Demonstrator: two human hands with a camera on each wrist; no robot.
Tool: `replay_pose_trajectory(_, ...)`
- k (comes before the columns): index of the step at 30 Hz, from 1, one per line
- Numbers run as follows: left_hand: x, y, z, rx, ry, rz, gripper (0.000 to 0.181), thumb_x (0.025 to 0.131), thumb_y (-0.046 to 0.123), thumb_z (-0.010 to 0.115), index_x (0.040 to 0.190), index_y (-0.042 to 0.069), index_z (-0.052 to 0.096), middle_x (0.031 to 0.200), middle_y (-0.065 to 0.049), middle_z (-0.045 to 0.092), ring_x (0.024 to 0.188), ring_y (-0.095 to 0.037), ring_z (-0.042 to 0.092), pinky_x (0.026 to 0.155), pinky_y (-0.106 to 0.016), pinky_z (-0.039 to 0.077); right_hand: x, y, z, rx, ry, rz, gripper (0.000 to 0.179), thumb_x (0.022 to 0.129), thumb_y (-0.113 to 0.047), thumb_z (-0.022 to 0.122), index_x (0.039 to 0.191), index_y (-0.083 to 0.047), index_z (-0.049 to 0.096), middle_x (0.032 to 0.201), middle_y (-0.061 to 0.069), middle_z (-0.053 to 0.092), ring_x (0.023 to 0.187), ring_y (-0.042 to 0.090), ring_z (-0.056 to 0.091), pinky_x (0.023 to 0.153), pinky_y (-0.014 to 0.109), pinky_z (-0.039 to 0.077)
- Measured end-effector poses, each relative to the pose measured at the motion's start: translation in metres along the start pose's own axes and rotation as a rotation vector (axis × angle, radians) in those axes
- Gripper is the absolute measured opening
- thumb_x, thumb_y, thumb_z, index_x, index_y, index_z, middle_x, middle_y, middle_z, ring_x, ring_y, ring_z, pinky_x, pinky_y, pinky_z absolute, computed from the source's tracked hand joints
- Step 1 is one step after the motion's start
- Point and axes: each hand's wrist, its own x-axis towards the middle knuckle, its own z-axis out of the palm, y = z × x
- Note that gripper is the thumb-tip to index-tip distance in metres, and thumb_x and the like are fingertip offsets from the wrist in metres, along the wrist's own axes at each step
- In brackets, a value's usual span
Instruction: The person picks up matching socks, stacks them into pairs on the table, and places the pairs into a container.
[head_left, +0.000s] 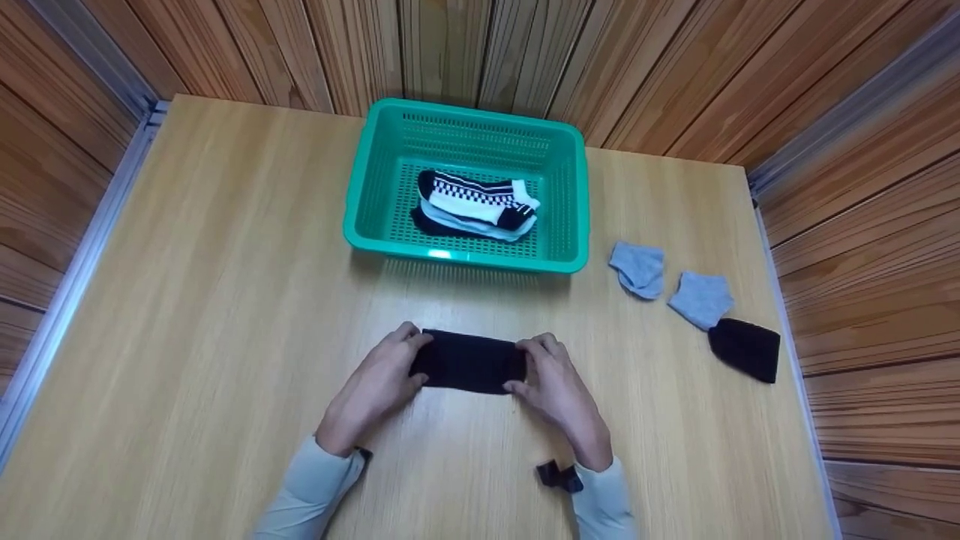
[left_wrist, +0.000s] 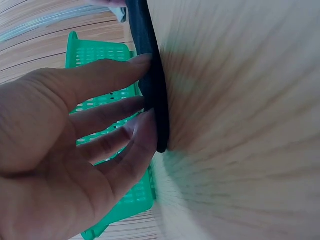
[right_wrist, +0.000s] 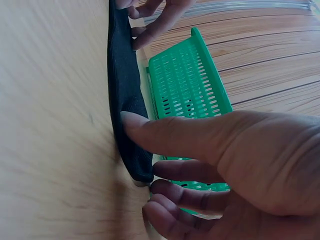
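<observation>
A black sock [head_left: 471, 363] lies flat on the table as a rectangle, in front of the basket. My left hand [head_left: 384, 373] holds its left end between thumb and fingers. At the opposite end, my right hand [head_left: 553, 381] has its thumb on top and its fingertips at the edge. In the left wrist view the thumb and fingertips of the left hand [left_wrist: 85, 125] meet the dark fabric [left_wrist: 155, 85]. The right wrist view has the right thumb [right_wrist: 170, 132] pressing on the sock [right_wrist: 125, 75], which looks thin and layered.
Beyond the sock stands a green basket [head_left: 466, 261] holding a checkered white-and-black sock [head_left: 472, 199] on top of other socks. Off to the right lie two grey socks [head_left: 639, 268] and another black sock [head_left: 745, 349]. Wood-panelled walls [head_left: 450, 52] border the table [head_left: 225, 262].
</observation>
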Motion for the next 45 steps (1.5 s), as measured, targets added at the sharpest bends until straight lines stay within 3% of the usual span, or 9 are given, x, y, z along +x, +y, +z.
replay_pose_trajectory(11, 0.001, 0.003, -0.001, 0.065, 0.008, 0.041, 0.051, 0.089, 0.003, 0.080, 0.136, -0.008, 0.062, 0.123, -0.019, 0.064, 0.109, -0.029, 0.067, 0.094, -0.042, 0.058, 0.000, -0.001, -0.004, 0.038, -0.023, 0.016, 0.056, 0.088, -0.019, 0.086, 0.136, -0.002, 0.063, 0.126, 0.013, 0.059, 0.112, 0.026, 0.057, 0.095, 0.044, 0.053)
replay_pose_trajectory(18, -0.001, 0.009, -0.017, 0.084, 0.025, 0.052, 0.048, 0.092, 0.013, 0.080, 0.136, -0.001, 0.065, 0.125, -0.018, 0.067, 0.113, -0.031, 0.067, 0.098, -0.046, 0.058, -0.002, 0.007, -0.014, 0.077, 0.098, -0.053, 0.046, 0.090, -0.019, 0.084, 0.129, -0.003, 0.067, 0.122, 0.011, 0.063, 0.102, 0.023, 0.061, 0.087, 0.039, 0.055)
replay_pose_trajectory(22, 0.001, 0.013, -0.032, 0.076, 0.069, 0.073, 0.044, 0.094, 0.018, 0.080, 0.133, 0.002, 0.067, 0.124, -0.016, 0.068, 0.110, -0.028, 0.067, 0.094, -0.044, 0.060, -0.003, 0.018, -0.028, 0.151, 0.134, -0.031, 0.044, 0.090, -0.016, 0.084, 0.128, -0.001, 0.067, 0.123, 0.013, 0.064, 0.108, 0.028, 0.065, 0.092, 0.044, 0.059)
replay_pose_trajectory(27, 0.008, 0.016, -0.053, 0.033, 0.137, 0.089, 0.043, 0.097, 0.023, 0.077, 0.135, 0.005, 0.066, 0.124, -0.015, 0.070, 0.098, -0.026, 0.068, 0.084, -0.041, 0.062, -0.005, 0.036, -0.056, 0.204, 0.136, 0.059, 0.044, 0.094, -0.014, 0.080, 0.133, -0.001, 0.065, 0.131, 0.016, 0.062, 0.116, 0.035, 0.066, 0.099, 0.051, 0.056)
replay_pose_trajectory(32, 0.018, 0.016, -0.078, -0.037, 0.245, 0.107, 0.053, 0.099, 0.022, 0.074, 0.146, 0.004, 0.056, 0.131, -0.016, 0.068, 0.107, -0.029, 0.071, 0.092, -0.043, 0.062, -0.011, 0.063, -0.086, 0.165, 0.213, 0.102, 0.043, 0.095, -0.012, 0.078, 0.133, 0.003, 0.064, 0.131, 0.023, 0.061, 0.117, 0.042, 0.063, 0.098, 0.056, 0.054)
replay_pose_trajectory(34, 0.024, 0.014, -0.087, -0.052, 0.309, 0.144, 0.054, 0.101, 0.021, 0.072, 0.148, 0.003, 0.053, 0.136, -0.017, 0.066, 0.121, -0.030, 0.067, 0.101, -0.045, 0.059, -0.015, 0.075, -0.099, 0.135, 0.252, 0.119, 0.043, 0.095, -0.011, 0.078, 0.132, 0.005, 0.064, 0.130, 0.025, 0.062, 0.115, 0.043, 0.064, 0.096, 0.057, 0.054)
replay_pose_trajectory(37, 0.036, 0.007, -0.102, -0.066, 0.393, 0.179, 0.050, 0.102, 0.020, 0.070, 0.145, 0.001, 0.055, 0.137, -0.019, 0.065, 0.125, -0.032, 0.065, 0.106, -0.045, 0.057, -0.024, 0.093, -0.118, 0.112, 0.297, 0.174, 0.042, 0.096, -0.012, 0.077, 0.132, 0.005, 0.065, 0.129, 0.025, 0.063, 0.113, 0.044, 0.065, 0.094, 0.042, 0.055)
replay_pose_trajectory(41, 0.050, -0.003, -0.117, -0.066, 0.477, 0.145, 0.047, 0.103, 0.022, 0.068, 0.143, 0.000, 0.057, 0.139, -0.019, 0.065, 0.129, -0.033, 0.065, 0.110, -0.046, 0.054, -0.037, 0.114, -0.142, 0.113, 0.331, 0.268, 0.043, 0.098, -0.016, 0.075, 0.134, 0.004, 0.064, 0.131, 0.024, 0.061, 0.117, 0.042, 0.064, 0.090, 0.010, 0.045)
replay_pose_trajectory(45, 0.063, -0.012, -0.126, -0.075, 0.515, 0.098, 0.047, 0.104, 0.022, 0.067, 0.144, 0.001, 0.057, 0.141, -0.019, 0.064, 0.132, -0.034, 0.064, 0.113, -0.049, 0.052, -0.049, 0.135, -0.159, 0.101, 0.354, 0.357, 0.046, 0.100, -0.022, 0.073, 0.137, 0.003, 0.063, 0.135, 0.024, 0.058, 0.117, 0.031, 0.062, 0.086, -0.001, 0.039)
